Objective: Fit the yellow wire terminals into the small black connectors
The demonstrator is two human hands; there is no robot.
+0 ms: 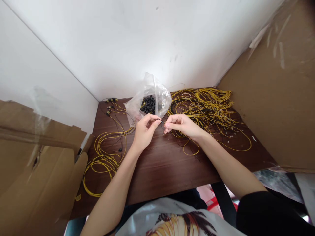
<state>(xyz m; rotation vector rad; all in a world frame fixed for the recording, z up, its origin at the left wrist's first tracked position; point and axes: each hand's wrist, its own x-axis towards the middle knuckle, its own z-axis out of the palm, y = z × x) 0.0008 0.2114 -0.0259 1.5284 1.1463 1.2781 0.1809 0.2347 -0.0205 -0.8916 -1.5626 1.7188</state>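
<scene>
Over the middle of the table, my left hand (145, 130) and my right hand (183, 125) nearly meet, each closed in a pinch. A thin black cable (162, 122) runs between the fingertips; its exact ends are too small to make out. Just behind the hands stands an open clear plastic bag (164, 98) filled with small black sleeve-like parts (149, 105). Beside my right hand spreads a large tangle of thin yellow cables (197, 105), some with small white tips. Coiled yellow cables (104, 164) lie to the left of my left forearm.
Black-and-yellow connectors (108, 110) lie at the back left of the brown table (157, 170). Cardboard (44, 170) stands along the left side, and a tall cardboard panel (275, 91) on the right. A white wall (137, 42) closes off the back.
</scene>
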